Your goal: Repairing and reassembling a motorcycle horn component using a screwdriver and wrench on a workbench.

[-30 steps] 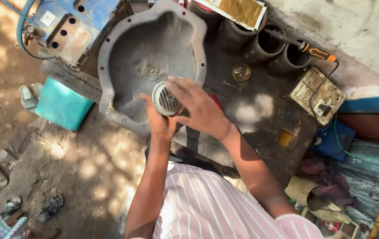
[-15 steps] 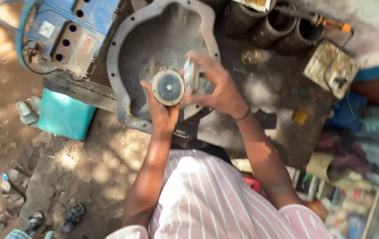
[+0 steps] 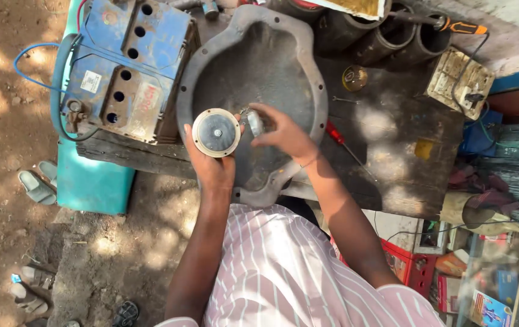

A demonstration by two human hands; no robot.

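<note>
Round disc-shaped part, cream rim, dark face, small bolt at centre: held up in left hand, grip clenched around its lower edge, face turned toward the camera. Positioned above the left rim of a large grey metal housing lying open-side up on the dark wooden counter. Right hand just beside the disc, grip pinched on a small silvery metal piece at the disc's right edge; touching or just apart, cannot tell. Blue battery with a row of open cell holes left of the housing, blue cable looping off its side. Teal box below the battery, on the ground. Red-handled screwdriver on the counter right of the right wrist. Small round brass-coloured cap further up. Three dark cylinders along the far edge, orange-handled tool across them. Sandals on the dirt at left. Pink striped shirt in the foreground.
</note>
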